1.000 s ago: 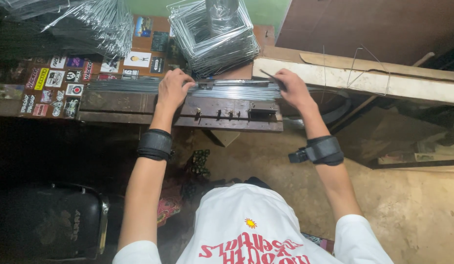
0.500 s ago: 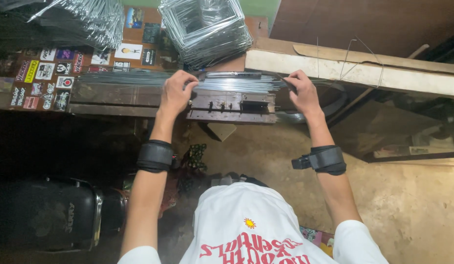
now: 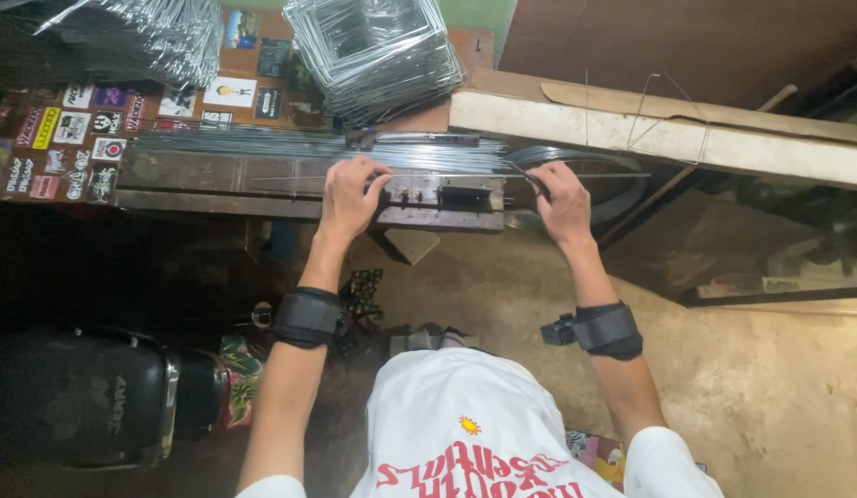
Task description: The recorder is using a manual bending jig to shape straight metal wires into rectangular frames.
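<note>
At nine o'clock a dark, scuffed workbench (image 3: 207,184) runs across the room, its far left end plastered with small coloured stickers (image 3: 73,138), and above them, near eleven o'clock, a heap of loose bent wire (image 3: 124,37) spills over the edge. Down at eight o'clock a black rounded case (image 3: 78,397) sits on the floor. Moving right, a sheaf of straight steel rods (image 3: 262,143) lies lengthwise along the bench, and at twelve o'clock a stack of square wire frames (image 3: 373,55) is piled behind it. The person's left hand (image 3: 347,198), a black band on its wrist, presses down with curled fingers on the left end of a small metal bending jig (image 3: 437,198) bolted to the bench edge. A single thin wire (image 3: 594,175) runs across the jig toward two o'clock. The right hand (image 3: 562,203), also banded at the wrist, is closed around that wire just right of the jig, pinching it between thumb and fingers. Behind it a pale wooden beam (image 3: 668,138) slants away to three o'clock, and beneath everything lies a bare, dusty concrete floor (image 3: 779,397).
</note>
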